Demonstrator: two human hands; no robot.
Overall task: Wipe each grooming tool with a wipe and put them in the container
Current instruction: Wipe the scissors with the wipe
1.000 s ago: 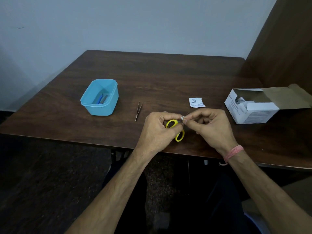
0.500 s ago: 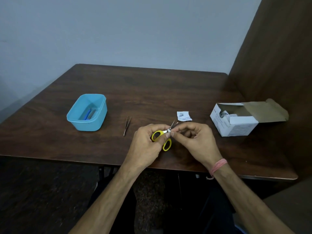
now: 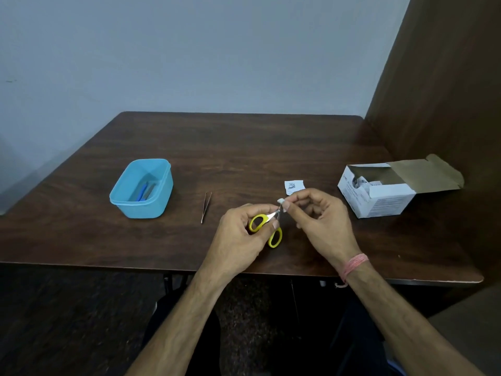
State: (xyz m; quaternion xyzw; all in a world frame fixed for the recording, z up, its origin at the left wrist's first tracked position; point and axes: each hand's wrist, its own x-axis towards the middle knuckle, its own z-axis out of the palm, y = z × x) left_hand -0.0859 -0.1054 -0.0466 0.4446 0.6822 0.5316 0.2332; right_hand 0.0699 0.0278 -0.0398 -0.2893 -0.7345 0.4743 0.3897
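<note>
Two bare hands meet over the near edge of a dark wooden table [image 3: 244, 147], seen from the head camera. The left hand [image 3: 238, 237] curls its fingers around a pair of small yellow-handled scissors [image 3: 267, 229], holding them by the handle loops just above the tabletop with the blades pointing up and to the right. The right hand [image 3: 322, 221], a pink thread band [image 3: 353, 263] at its wrist, pinches a small white wipe [image 3: 282, 203] between thumb and forefinger against the blade tips.

Left of the hands, metal tweezers [image 3: 206, 207] lie flat on the wood, well apart from the scissors. Farther left stands an open blue plastic container [image 3: 142, 188]; inside it rest a blue-handled tool [image 3: 141, 191] and a grey one beside it, too dim to identify. A torn white wipe sachet [image 3: 294, 185] lies just behind the right hand. At the right edge sits an opened white cardboard box [image 3: 376, 194], flap folded back, with sachets inside.
</note>
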